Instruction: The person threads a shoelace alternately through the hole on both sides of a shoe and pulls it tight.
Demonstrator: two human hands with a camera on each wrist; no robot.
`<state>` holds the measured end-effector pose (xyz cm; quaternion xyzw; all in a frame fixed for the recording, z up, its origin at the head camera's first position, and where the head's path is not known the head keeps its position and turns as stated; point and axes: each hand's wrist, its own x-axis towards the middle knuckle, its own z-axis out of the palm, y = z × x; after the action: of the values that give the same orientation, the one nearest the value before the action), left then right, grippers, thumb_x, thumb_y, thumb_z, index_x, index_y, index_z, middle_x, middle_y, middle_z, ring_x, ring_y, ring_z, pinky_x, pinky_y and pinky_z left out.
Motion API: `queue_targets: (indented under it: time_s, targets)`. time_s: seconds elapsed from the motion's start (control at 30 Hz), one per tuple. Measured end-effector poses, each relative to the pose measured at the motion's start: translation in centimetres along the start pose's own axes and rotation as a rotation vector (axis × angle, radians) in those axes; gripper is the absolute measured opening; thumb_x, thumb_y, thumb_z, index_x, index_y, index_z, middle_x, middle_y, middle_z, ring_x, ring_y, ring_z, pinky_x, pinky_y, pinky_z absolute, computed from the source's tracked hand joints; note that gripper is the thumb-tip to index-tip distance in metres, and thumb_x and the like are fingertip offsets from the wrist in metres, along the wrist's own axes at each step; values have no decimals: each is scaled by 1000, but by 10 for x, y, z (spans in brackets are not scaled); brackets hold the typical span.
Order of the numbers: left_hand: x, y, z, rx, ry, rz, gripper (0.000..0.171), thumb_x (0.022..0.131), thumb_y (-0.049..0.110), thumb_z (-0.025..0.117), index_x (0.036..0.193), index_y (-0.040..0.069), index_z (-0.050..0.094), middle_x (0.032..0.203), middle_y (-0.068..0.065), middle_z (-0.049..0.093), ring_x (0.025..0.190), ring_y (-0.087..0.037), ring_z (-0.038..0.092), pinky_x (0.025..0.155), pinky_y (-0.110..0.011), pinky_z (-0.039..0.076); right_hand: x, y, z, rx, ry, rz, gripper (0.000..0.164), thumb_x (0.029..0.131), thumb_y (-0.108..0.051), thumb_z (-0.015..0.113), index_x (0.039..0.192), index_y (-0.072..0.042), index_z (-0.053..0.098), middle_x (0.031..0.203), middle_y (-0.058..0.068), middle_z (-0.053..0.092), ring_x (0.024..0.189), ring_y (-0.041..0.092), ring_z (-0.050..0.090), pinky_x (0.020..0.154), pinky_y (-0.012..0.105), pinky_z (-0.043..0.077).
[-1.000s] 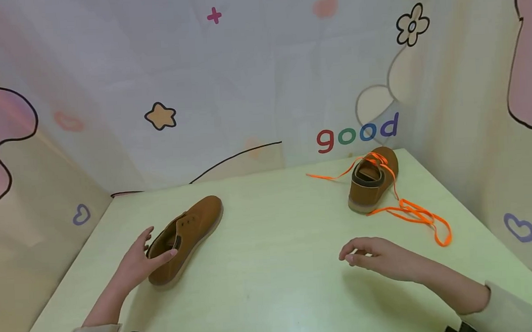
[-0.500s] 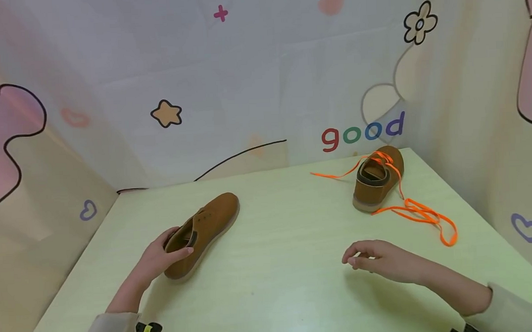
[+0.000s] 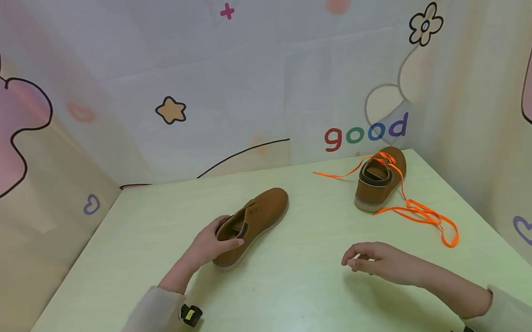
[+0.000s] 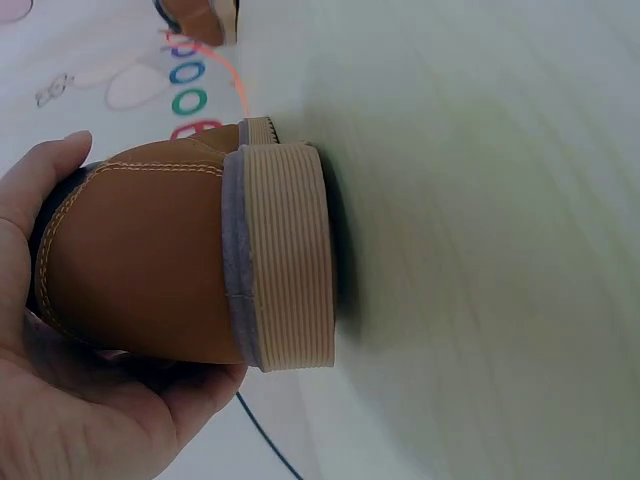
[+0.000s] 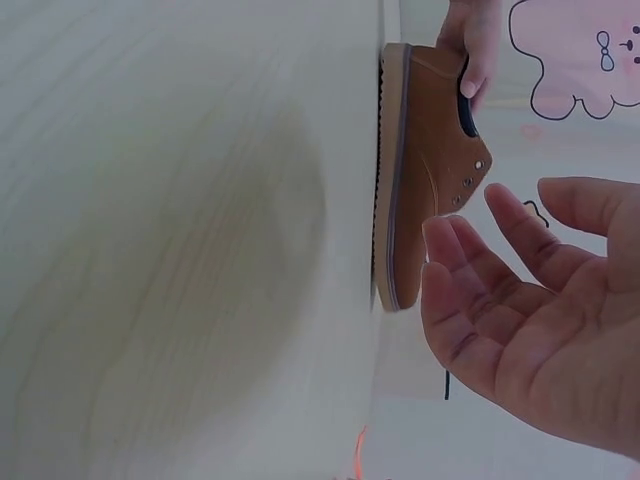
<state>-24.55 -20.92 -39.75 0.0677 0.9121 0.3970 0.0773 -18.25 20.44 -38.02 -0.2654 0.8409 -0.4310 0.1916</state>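
A brown lace-up shoe [image 3: 265, 210] without laces points away to the right near the middle of the table. My left hand [image 3: 211, 242] grips its heel collar from behind, thumb on the near side and fingers on the far side. In the left wrist view the ribbed heel sole [image 4: 290, 255] faces the camera, with a dark shadow beneath it. My right hand [image 3: 379, 262] hovers over the table to the right of the shoe, fingers loosely bent and holding nothing. The right wrist view has that shoe [image 5: 425, 170] beyond the fingers.
A second brown shoe [image 3: 374, 188] stands at the back right, with an orange lace [image 3: 421, 211] through its eyelets and trailing onto the table. The pale table [image 3: 307, 293] meets a printed curtain [image 3: 236, 88] behind and at both sides.
My left hand has closed on the shoe's heel and carried it rightward, toward the table's middle. The right hand stays nearly still. The head view has shifted slightly.
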Motion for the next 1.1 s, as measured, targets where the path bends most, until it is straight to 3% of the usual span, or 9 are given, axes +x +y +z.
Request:
queue_targets:
  time_s: [0.33,0.57,0.67,0.73,0.87,0.97,1.1]
  targets:
    - [11,29,34,-68,-76,65,76,87,34,79,152,14,46,148,-13,56,135,-35,53,109,-57,46,-2,6,7,31,-37,25,22,105,-20,54,116,-7,68,111,7,69,96,6,60,79,21,49]
    - [24,42,41,-50,-233,172,75,88,34,76,153,15,45,139,-12,60,118,-27,56,95,-41,50,-1,6,-2,-14,-7,33,23,105,-23,56,117,-8,68,111,7,70,97,9,62,78,22,50]
    - [31,41,36,-31,-322,218,74,89,32,74,154,14,43,138,-13,59,116,-25,55,93,-37,50,2,9,-14,-136,76,20,21,103,-22,60,114,-7,70,109,5,73,93,7,63,75,23,51]
    - [35,40,31,-19,-371,241,75,89,30,74,155,13,42,139,-14,58,118,-25,54,95,-37,50,6,14,-29,-285,171,21,19,100,-19,64,110,-5,72,104,5,74,88,9,63,71,24,51]
    - [42,42,23,-5,-429,259,77,90,28,74,157,13,39,145,-14,54,124,-27,53,100,-41,49,17,37,-69,-604,357,116,14,94,-11,67,101,-1,75,93,10,75,78,18,65,65,33,52]
    - [43,44,19,13,-443,253,81,89,28,75,159,13,35,149,-15,51,128,-29,51,104,-46,47,21,59,-96,-722,384,256,13,93,-11,65,92,0,73,86,14,73,74,24,65,59,38,49]
    - [34,51,20,90,-374,269,85,90,32,75,161,11,32,156,-13,46,138,-33,48,112,-52,44,21,84,-111,-715,329,394,15,90,-12,64,79,-3,68,75,10,67,67,21,57,54,36,43]
